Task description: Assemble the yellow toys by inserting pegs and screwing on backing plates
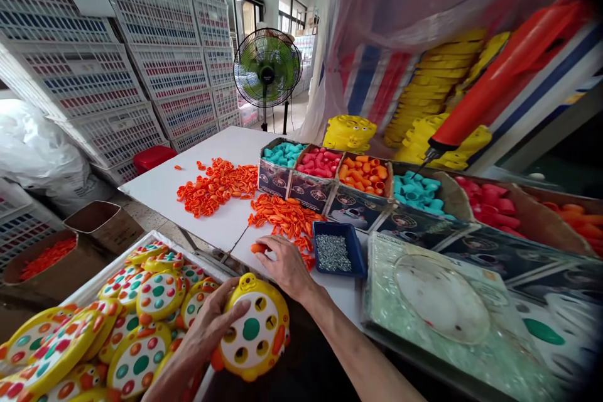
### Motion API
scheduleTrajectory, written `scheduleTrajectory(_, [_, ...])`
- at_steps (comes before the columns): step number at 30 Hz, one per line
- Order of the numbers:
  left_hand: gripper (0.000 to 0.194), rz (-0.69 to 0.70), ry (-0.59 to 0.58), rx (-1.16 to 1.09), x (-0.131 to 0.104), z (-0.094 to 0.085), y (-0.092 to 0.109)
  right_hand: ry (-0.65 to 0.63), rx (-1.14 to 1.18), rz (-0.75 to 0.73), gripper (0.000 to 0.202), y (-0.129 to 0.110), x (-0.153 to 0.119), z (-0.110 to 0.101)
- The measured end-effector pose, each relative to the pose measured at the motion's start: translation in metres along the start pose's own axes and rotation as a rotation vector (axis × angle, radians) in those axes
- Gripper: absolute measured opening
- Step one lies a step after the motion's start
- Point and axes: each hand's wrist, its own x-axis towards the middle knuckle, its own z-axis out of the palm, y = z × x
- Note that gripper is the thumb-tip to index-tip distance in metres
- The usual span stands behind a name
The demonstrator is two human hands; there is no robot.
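Note:
My left hand (214,320) is closed on the rim of a yellow plastic toy (254,352), tilted up over my lap. Its white face has a green centre dot, several round holes around it and orange parts on the edge. Over the table's near edge, my right hand (285,264) pinches a small orange plastic piece (257,248) between thumb and fingers. Just beyond that hand lies a pile of orange clip-like parts (282,217). A blue tray (340,270) of small metal screws stands to its right.
Boxes of teal pieces (419,193), pink pieces (320,162) and orange pieces (362,174) line the table's back. An orange electric screwdriver (490,85) hangs at right. A crate of finished-looking toys (160,295) stands left. Behind are a fan (267,72) and stacked crates (151,25).

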Motion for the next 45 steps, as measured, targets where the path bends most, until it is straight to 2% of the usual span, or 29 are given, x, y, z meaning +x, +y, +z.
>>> scheduleTrajectory(5, [0.065,0.035,-0.032,0.062,0.0,0.007,0.009,0.019,0.103,-0.018,0.019,-0.008,-0.022,-0.022])
scheduleTrajectory(9, [0.06,0.079,-0.034,0.189,0.001,0.01,0.013,-0.069,0.268,-0.041,0.018,-0.018,-0.038,-0.039])
scheduleTrajectory(12, [0.053,0.143,-0.059,0.296,0.003,0.013,0.014,-0.114,0.253,-0.133,0.017,-0.023,-0.047,-0.046])
scheduleTrajectory(22, [0.041,0.19,-0.159,0.293,0.001,0.021,0.022,-0.101,0.088,-0.309,0.02,-0.018,-0.063,-0.046])
scheduleTrajectory(30, [0.042,0.143,-0.236,0.232,-0.002,0.022,0.026,-0.087,0.088,-0.313,0.023,-0.015,-0.072,-0.048])
scheduleTrajectory(36, [0.042,0.164,-0.25,0.384,-0.005,0.025,0.036,-0.084,0.244,-0.209,0.014,-0.014,-0.073,-0.052])
scheduleTrajectory(41, [0.037,0.198,-0.241,0.523,-0.009,0.028,0.049,-0.135,0.51,0.063,0.016,-0.02,-0.074,-0.058])
scheduleTrajectory(45, [0.04,0.111,-0.22,0.535,-0.015,0.03,0.056,-0.267,0.573,0.278,0.029,-0.024,-0.074,-0.067])
